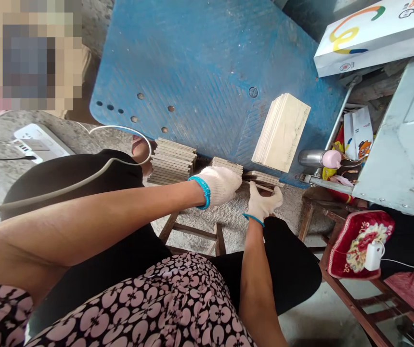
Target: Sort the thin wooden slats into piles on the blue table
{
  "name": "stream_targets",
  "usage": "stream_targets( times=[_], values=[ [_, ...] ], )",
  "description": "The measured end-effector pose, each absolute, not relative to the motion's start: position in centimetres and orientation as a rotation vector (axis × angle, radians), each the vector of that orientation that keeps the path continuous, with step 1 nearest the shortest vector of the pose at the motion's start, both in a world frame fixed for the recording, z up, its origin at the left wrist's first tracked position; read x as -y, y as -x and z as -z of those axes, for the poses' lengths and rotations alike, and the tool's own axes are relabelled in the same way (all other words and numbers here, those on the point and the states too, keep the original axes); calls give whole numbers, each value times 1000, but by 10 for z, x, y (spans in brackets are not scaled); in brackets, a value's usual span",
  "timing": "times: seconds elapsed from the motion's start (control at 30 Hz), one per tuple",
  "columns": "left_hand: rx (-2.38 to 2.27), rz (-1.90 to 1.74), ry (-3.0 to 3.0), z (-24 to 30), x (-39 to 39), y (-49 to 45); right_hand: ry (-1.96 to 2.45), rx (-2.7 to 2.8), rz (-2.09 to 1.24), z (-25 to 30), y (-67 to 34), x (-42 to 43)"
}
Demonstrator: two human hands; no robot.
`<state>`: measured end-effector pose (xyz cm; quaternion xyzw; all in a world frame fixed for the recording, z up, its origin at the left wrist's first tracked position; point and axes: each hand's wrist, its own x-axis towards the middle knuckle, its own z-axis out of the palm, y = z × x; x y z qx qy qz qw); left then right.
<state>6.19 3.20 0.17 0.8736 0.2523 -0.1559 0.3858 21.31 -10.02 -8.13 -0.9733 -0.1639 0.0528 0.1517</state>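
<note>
Both my hands wear white knit gloves with blue cuffs. My left hand (221, 185) is closed over the front of a low stack of thin pale slabs (228, 165) at the near edge of the blue work surface (200, 62). My right hand (265, 202) grips the near end of a thin flat slab (265, 178) lying beside that stack. A taller stack of the same slabs (173, 161) stands to the left. A bundle of cream slabs (282, 132) stands tilted on the blue surface just beyond my right hand.
A wooden stool (196, 233) stands below my hands. A white power strip (39, 143) and a grey cable (66, 188) lie at left. A metal flask (313, 158), a white box (373, 33), a grey machine (402, 144) and a red cushion (355, 243) are at right.
</note>
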Motion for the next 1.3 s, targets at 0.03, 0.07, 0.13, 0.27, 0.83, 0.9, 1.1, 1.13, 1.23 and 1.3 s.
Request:
stream_targets(
  times=[0.03,0.07,0.13,0.27,0.83,0.9,1.1,1.13,1.23,1.3],
  values=[
    [-633,395,-2224,-1,-32,-64,2781,492,-105,73,-212,104],
    [-631,391,-2222,-2,-32,-66,2770,519,-55,64,-211,108],
    [-628,363,-2215,-4,-30,-69,2744,604,40,42,-208,116],
    [-593,226,-2236,-14,-21,-74,2600,792,189,-7,-202,136],
    [-537,105,-2090,-32,-19,-79,2194,826,-175,-48,-193,131],
    [-644,121,-1960,-31,-26,-78,2413,700,-383,-36,-186,130],
    [-832,85,-1697,-26,-43,-78,2557,866,-575,-11,-168,109],
    [-844,81,-1677,-25,-45,-78,2547,914,-547,-9,-169,105],
    [-877,52,-1592,-25,-50,-79,2496,1036,-519,-7,-179,98],
    [-885,19,-1489,-25,-53,-79,2444,1104,-497,-9,-186,95]
  ],
)
